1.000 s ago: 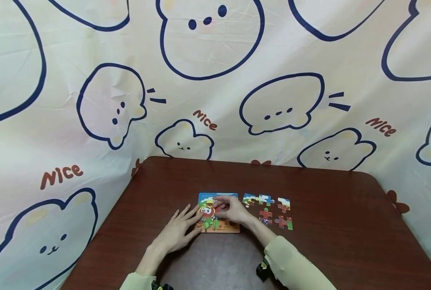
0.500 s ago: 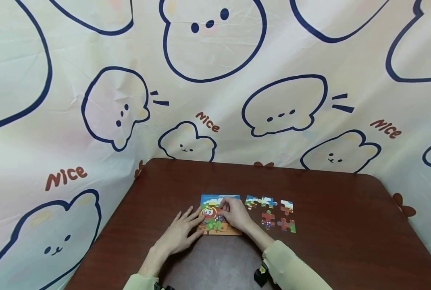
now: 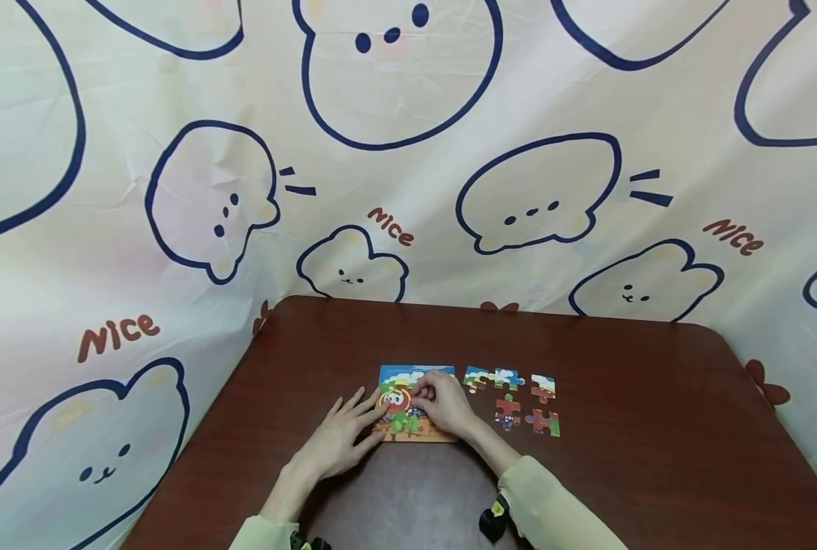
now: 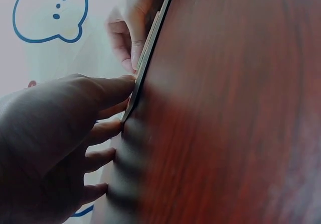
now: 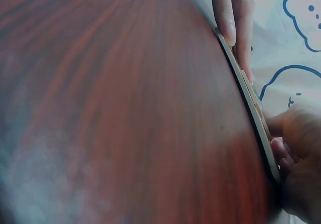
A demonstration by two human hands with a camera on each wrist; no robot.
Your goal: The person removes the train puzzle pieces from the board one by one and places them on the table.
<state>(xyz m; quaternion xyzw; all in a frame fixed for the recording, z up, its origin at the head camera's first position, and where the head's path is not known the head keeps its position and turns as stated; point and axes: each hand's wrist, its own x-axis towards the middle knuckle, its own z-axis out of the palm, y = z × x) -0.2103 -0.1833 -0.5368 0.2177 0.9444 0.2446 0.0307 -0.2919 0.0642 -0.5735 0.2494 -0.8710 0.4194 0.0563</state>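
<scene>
Puzzle board, cartoon-bright, is partly hidden by the right hand, whose grip is unclear. Left hand splays at its left edge.

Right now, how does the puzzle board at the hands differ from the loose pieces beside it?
The puzzle board is a larger, straight-sided rectangle; the loose pieces are smaller, with knobs and notches. The left hand touches the board's left side and the right hand covers part of its right, while neither touches the loose pieces. Both share bright printed colours and lie on the brown table.
</scene>
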